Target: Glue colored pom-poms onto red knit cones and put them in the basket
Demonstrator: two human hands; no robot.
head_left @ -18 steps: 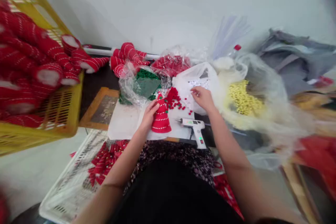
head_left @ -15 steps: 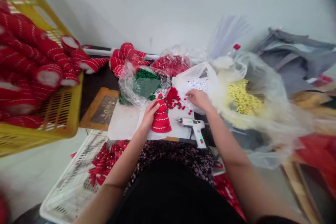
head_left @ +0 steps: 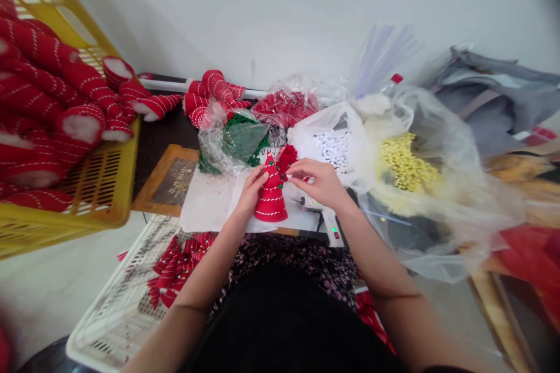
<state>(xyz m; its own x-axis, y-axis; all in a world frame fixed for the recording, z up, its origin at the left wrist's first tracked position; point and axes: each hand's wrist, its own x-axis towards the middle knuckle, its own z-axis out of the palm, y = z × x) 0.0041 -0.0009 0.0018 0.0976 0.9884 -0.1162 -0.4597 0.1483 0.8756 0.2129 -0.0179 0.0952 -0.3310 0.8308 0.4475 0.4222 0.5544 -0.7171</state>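
A red fabric cone [head_left: 271, 205] with white stitched lines and small green pompoms stands tilted on white paper [head_left: 210, 198]. My left hand [head_left: 252, 187] is closed on its left side. At the cone's right side, my right hand [head_left: 318, 180] pinches a small white pompom [head_left: 287, 176]; it is partly hidden by the fingertips. Below that hand lies a white glue gun [head_left: 330, 220], its nozzle pointing left towards the cone. Red pompoms [head_left: 287, 156] are heaped just behind the fingers, and green pompoms [head_left: 245, 128] fill a clear bag.
A bag of white pompoms [head_left: 335, 145] and a bag of yellow pompoms [head_left: 405, 163] sit to the right. On the left, a yellow crate [head_left: 125, 198] holds stuffed red cones. A white basket [head_left: 109, 288] with decorated cones is below the table, and a wooden frame [head_left: 149, 201] lies left of the paper.
My right hand has moved left and nearer from beside the white pompom bag to the cone, now with a white pompom in its fingertips. The left hand keeps its hold.
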